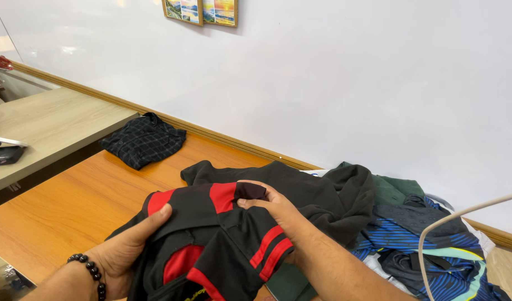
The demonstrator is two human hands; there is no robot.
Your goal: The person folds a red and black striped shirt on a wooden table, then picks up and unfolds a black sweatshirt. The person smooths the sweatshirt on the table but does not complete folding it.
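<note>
We see a black and red shirt [222, 245] at 6 o'clock in the head view, bunched up over the near edge of the orange wooden table [72, 212]. Left hand [130, 251] sits at 7 o'clock, fingers closed around the shirt's left side, thumb on top near a red shoulder patch; beaded black bracelet [90, 273] on that wrist. Right hand [275, 209] comes in from 5 o'clock, fingertips pinching a dark fold of the same shirt near the collar area, thumb pressed against the fabric.

Just behind the shirt, toward 12 o'clock, lies a black garment [317, 195], touching it. At 3 to 4 o'clock we see a pile of clothes [429, 239], blue striped and green pieces, partly under the black garment. A white cable [451, 220] arcs over that pile. At 10 o'clock a folded dark checked shirt [143, 140] lies well apart against the white wall [351, 78]. A lighter wooden table [44, 122] stands at 9 o'clock with a dark flat object [4, 155] on it, too small to tell. Framed pictures [201, 10] hang at 12 o'clock.
</note>
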